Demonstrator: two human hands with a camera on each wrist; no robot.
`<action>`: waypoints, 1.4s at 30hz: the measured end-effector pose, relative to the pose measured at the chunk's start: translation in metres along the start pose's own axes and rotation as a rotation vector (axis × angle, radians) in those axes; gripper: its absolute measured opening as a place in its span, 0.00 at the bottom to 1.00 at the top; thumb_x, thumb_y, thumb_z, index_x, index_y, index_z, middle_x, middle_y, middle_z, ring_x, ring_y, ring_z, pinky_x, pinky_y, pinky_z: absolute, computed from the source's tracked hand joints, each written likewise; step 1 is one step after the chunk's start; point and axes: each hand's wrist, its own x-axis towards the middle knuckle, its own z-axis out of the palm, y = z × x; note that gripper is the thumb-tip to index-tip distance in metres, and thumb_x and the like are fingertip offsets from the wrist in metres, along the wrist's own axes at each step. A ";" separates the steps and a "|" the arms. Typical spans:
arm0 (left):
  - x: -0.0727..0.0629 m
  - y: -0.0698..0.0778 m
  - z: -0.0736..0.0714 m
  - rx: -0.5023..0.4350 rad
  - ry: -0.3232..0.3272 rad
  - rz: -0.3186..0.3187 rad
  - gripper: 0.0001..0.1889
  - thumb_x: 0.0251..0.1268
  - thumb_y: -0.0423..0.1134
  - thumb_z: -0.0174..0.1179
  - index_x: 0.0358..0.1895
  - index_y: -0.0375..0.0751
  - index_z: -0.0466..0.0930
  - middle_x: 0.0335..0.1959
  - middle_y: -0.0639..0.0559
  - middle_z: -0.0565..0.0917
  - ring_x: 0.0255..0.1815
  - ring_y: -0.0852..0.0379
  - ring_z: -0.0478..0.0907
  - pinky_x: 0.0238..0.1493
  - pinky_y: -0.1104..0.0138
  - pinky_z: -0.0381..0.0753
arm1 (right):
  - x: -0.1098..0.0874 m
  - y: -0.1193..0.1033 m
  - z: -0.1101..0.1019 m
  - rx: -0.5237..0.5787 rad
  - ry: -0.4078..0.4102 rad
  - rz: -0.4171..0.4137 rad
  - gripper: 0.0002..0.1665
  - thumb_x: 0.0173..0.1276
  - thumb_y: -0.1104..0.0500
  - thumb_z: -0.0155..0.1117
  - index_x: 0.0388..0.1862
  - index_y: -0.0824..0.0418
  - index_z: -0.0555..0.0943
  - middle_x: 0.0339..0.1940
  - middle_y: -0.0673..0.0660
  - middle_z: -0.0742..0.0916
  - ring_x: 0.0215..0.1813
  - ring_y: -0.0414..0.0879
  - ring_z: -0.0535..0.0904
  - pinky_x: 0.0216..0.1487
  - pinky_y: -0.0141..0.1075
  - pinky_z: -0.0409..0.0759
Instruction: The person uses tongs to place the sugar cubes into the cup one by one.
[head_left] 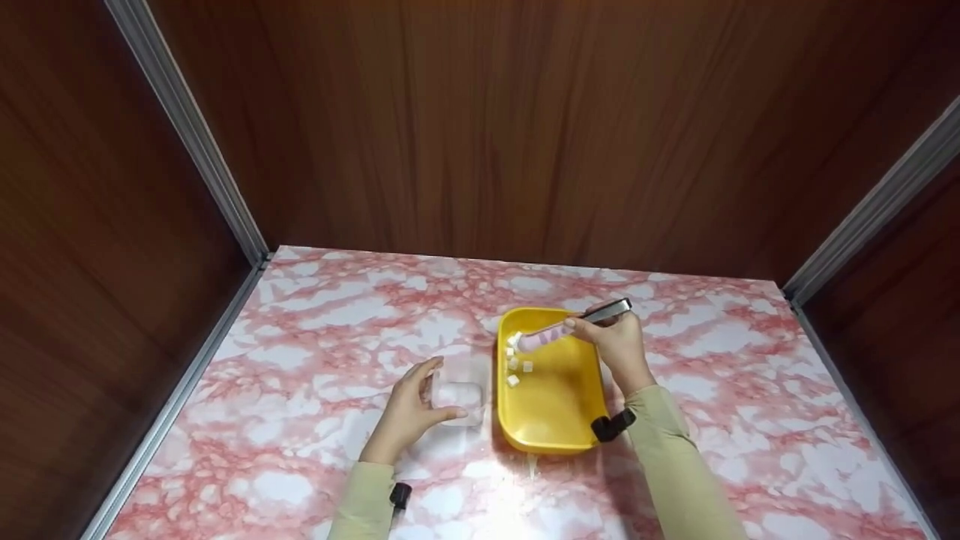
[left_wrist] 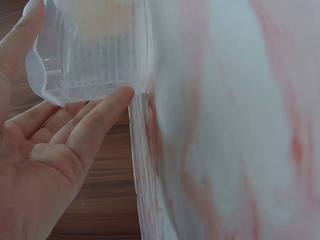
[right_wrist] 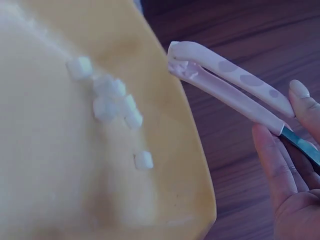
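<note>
My left hand [head_left: 409, 409] holds a clear plastic container [head_left: 465, 414] at the left of the yellow tub [head_left: 555, 420], thumb on one side and fingers on the other. In the left wrist view, a pale blur shows through the ribbed container [left_wrist: 100, 65]; what it is I cannot tell. My right hand [head_left: 619, 345] pinches a pair of pink tongs [head_left: 544, 337] with a metal handle end, over the tub. Several small white cubes [right_wrist: 105, 107] lie along the tub's left side. Something whitish shows at the tongs' tips in the right wrist view, too unclear to name.
The table [head_left: 337, 300] has a red and white marbled top. Dark wood panels [head_left: 480, 135] stand behind it and at both sides, with metal rails [head_left: 202, 135] at the corners. Black wrist cameras [head_left: 613, 425] sit on both sleeves, the right one close to the tub's rim.
</note>
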 end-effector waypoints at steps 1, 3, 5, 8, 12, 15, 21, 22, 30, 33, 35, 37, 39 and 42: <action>0.000 0.000 0.000 -0.001 0.000 0.001 0.49 0.46 0.46 0.76 0.72 0.40 0.60 0.69 0.44 0.65 0.68 0.38 0.62 0.56 0.54 0.74 | -0.001 -0.001 0.001 0.004 0.000 -0.003 0.27 0.46 0.52 0.81 0.36 0.68 0.79 0.32 0.62 0.84 0.32 0.49 0.81 0.36 0.34 0.82; -0.001 -0.001 0.001 -0.006 0.000 0.003 0.49 0.46 0.46 0.76 0.72 0.40 0.60 0.69 0.44 0.65 0.68 0.38 0.62 0.57 0.54 0.74 | -0.002 -0.002 0.002 0.017 -0.001 -0.010 0.27 0.46 0.52 0.81 0.36 0.69 0.79 0.32 0.62 0.84 0.33 0.49 0.81 0.36 0.35 0.82; -0.001 -0.001 0.001 -0.009 0.002 0.000 0.48 0.46 0.45 0.76 0.72 0.40 0.60 0.69 0.44 0.64 0.68 0.38 0.62 0.56 0.54 0.75 | -0.002 -0.003 0.003 0.038 -0.008 -0.010 0.26 0.47 0.54 0.81 0.36 0.69 0.79 0.32 0.62 0.85 0.33 0.50 0.81 0.37 0.35 0.82; -0.001 -0.002 0.001 -0.012 0.003 -0.001 0.48 0.46 0.46 0.76 0.72 0.42 0.61 0.69 0.44 0.64 0.68 0.39 0.62 0.56 0.53 0.74 | -0.004 -0.005 0.003 0.063 -0.021 -0.013 0.25 0.49 0.56 0.80 0.37 0.70 0.78 0.33 0.62 0.85 0.33 0.50 0.82 0.38 0.36 0.83; -0.001 -0.002 0.000 -0.010 0.003 0.002 0.49 0.45 0.48 0.75 0.72 0.42 0.60 0.69 0.44 0.64 0.68 0.39 0.62 0.57 0.55 0.74 | -0.005 -0.005 0.002 0.099 -0.041 -0.014 0.26 0.49 0.57 0.79 0.39 0.72 0.77 0.34 0.64 0.85 0.34 0.51 0.83 0.40 0.38 0.83; 0.000 -0.001 0.000 -0.007 0.000 -0.003 0.50 0.45 0.49 0.75 0.72 0.41 0.60 0.69 0.44 0.64 0.68 0.39 0.62 0.58 0.56 0.74 | -0.007 -0.004 0.003 0.116 -0.051 -0.023 0.27 0.49 0.58 0.79 0.39 0.73 0.76 0.34 0.64 0.86 0.35 0.53 0.84 0.40 0.39 0.83; -0.003 0.004 -0.001 -0.014 -0.005 -0.017 0.49 0.45 0.51 0.75 0.72 0.44 0.60 0.69 0.45 0.63 0.68 0.38 0.62 0.56 0.55 0.75 | -0.011 0.000 0.004 0.155 -0.064 -0.054 0.23 0.49 0.60 0.79 0.36 0.71 0.77 0.35 0.63 0.87 0.37 0.54 0.84 0.41 0.40 0.83; -0.003 0.004 -0.001 -0.015 -0.006 -0.017 0.49 0.45 0.51 0.75 0.72 0.45 0.60 0.70 0.45 0.63 0.68 0.38 0.62 0.56 0.55 0.75 | -0.011 0.000 0.004 0.161 -0.067 -0.058 0.22 0.50 0.60 0.79 0.36 0.71 0.77 0.35 0.63 0.87 0.38 0.55 0.84 0.41 0.40 0.83; -0.001 -0.001 0.000 -0.006 -0.004 -0.012 0.49 0.44 0.53 0.75 0.72 0.48 0.61 0.69 0.45 0.64 0.68 0.39 0.62 0.57 0.55 0.75 | -0.013 -0.004 0.006 0.163 -0.077 -0.059 0.22 0.50 0.61 0.79 0.36 0.72 0.78 0.35 0.63 0.87 0.38 0.55 0.84 0.42 0.40 0.83; -0.001 -0.002 0.000 -0.001 0.000 -0.009 0.49 0.44 0.53 0.75 0.72 0.47 0.61 0.69 0.45 0.64 0.67 0.39 0.63 0.57 0.56 0.74 | -0.014 -0.005 0.007 0.153 -0.080 -0.056 0.23 0.48 0.59 0.80 0.37 0.71 0.78 0.35 0.63 0.88 0.38 0.55 0.84 0.42 0.40 0.82; -0.001 -0.002 0.000 -0.001 0.001 -0.008 0.49 0.44 0.53 0.75 0.72 0.45 0.61 0.69 0.46 0.64 0.67 0.40 0.63 0.57 0.56 0.74 | -0.015 -0.007 0.007 0.152 -0.086 -0.049 0.24 0.49 0.59 0.79 0.37 0.71 0.78 0.35 0.62 0.87 0.39 0.55 0.84 0.42 0.40 0.82; -0.001 -0.003 0.000 0.001 0.003 -0.004 0.49 0.45 0.52 0.75 0.72 0.44 0.61 0.69 0.46 0.65 0.67 0.40 0.63 0.58 0.57 0.74 | -0.016 -0.010 0.008 0.156 -0.096 -0.040 0.23 0.49 0.59 0.79 0.38 0.71 0.77 0.35 0.63 0.87 0.38 0.55 0.84 0.42 0.40 0.83; -0.001 -0.003 0.000 0.001 0.004 0.003 0.49 0.45 0.50 0.75 0.72 0.42 0.60 0.69 0.47 0.65 0.67 0.41 0.63 0.59 0.57 0.72 | -0.018 -0.015 0.008 0.170 -0.112 -0.036 0.23 0.51 0.61 0.78 0.38 0.71 0.77 0.36 0.64 0.87 0.39 0.55 0.84 0.42 0.41 0.83; 0.000 -0.003 -0.001 0.001 0.004 0.007 0.48 0.47 0.48 0.75 0.72 0.41 0.60 0.69 0.48 0.65 0.68 0.41 0.62 0.60 0.57 0.71 | -0.024 -0.025 0.010 0.178 -0.143 -0.037 0.22 0.53 0.63 0.77 0.39 0.73 0.76 0.37 0.65 0.86 0.39 0.56 0.84 0.43 0.42 0.83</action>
